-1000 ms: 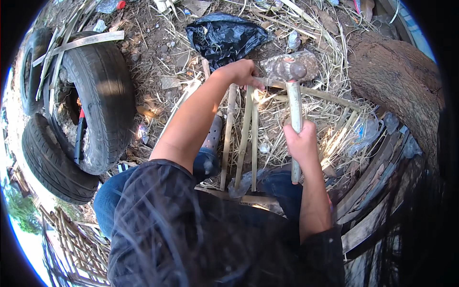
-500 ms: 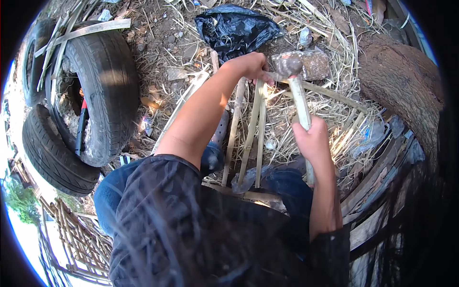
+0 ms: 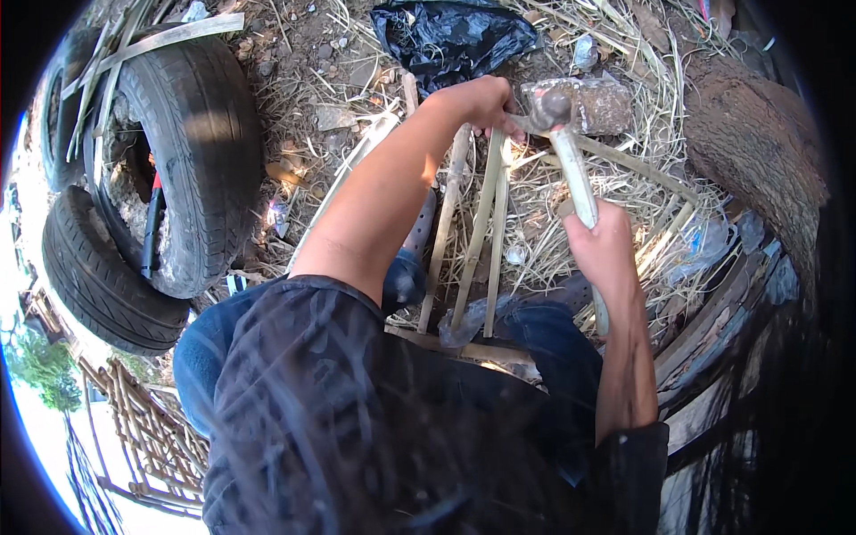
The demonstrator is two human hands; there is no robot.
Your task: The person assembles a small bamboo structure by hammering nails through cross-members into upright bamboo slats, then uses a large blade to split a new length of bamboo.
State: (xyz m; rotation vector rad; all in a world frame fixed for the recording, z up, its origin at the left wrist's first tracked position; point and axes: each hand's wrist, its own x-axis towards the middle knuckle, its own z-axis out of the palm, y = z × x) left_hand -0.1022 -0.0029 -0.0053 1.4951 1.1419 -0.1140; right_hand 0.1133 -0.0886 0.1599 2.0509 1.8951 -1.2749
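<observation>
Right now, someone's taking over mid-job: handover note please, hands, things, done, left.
Left hand: closed on the top ends of the bamboo slats, holding them upright-ish over the straw.
Right hand: gripping the hammer by its handle, head up near the left hand, beside a rusty metal block.
Done: cannot tell how far the fastening has got; no nail is visible.
Left: likely more strikes at the slat tops; watch the left fingers.
</observation>
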